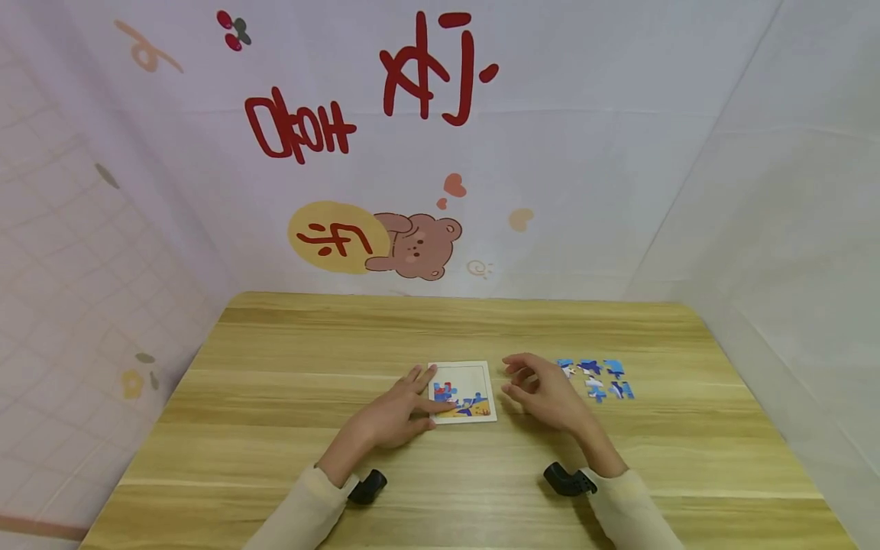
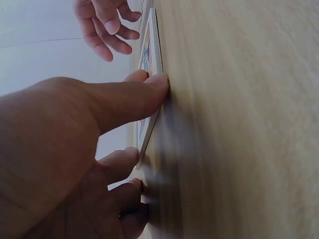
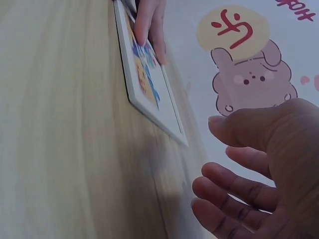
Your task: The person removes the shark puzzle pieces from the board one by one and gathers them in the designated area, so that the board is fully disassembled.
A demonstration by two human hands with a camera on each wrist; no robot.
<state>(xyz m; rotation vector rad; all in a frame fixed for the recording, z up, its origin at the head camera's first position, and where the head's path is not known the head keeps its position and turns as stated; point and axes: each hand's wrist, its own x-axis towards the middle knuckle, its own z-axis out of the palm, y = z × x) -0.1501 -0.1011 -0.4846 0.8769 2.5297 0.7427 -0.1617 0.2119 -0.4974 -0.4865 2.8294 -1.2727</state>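
A square white puzzle tray lies flat in the middle of the table. Joined puzzle pieces in blue, yellow and red cover its lower part and left side; the upper right shows bare backing. My left hand rests on the tray's left side, index finger stretched over the pieces, thumb touching the near edge, as the left wrist view also shows. Just right of the tray, my right hand hovers with loosely bent fingers and nothing between them. In the right wrist view its fingers are apart from the tray.
Several loose blue and white puzzle pieces lie right of my right hand, some partly behind it. The wood-grain table ends at a white printed curtain at the back. Black wrist mounts sit at both sleeves.
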